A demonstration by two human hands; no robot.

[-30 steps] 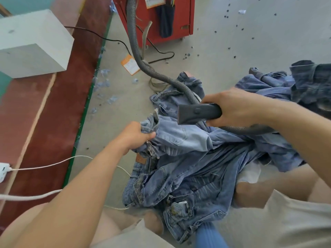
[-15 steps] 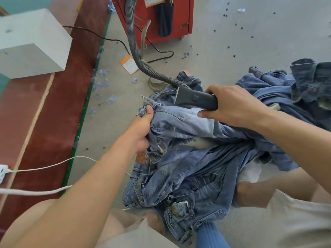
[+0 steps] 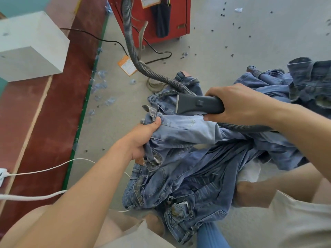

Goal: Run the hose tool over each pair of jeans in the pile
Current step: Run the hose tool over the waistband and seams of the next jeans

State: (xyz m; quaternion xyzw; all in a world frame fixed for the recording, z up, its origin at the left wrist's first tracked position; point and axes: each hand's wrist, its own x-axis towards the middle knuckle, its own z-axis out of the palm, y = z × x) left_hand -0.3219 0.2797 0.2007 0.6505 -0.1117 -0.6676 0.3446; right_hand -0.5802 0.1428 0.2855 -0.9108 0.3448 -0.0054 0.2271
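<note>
My left hand reaches forward from the lower left, forearm stretched out, its grip clenched on the bunched waistband edge of a pale, faded blue pair of denim jeans, thumb pressed on top of the fabric. My right hand comes in from the right with the wrist level, fingers wrapped in a closed grip around the dark grey plastic handle of the hose tool, whose flat nozzle end points left and sits just above the pale jeans. A grey ribbed hose loops from the tool back to a red metal cabinet. The pale pair lies on top of a rumpled pile of darker blue jeans on the grey concrete floor, between my knees.
</note>
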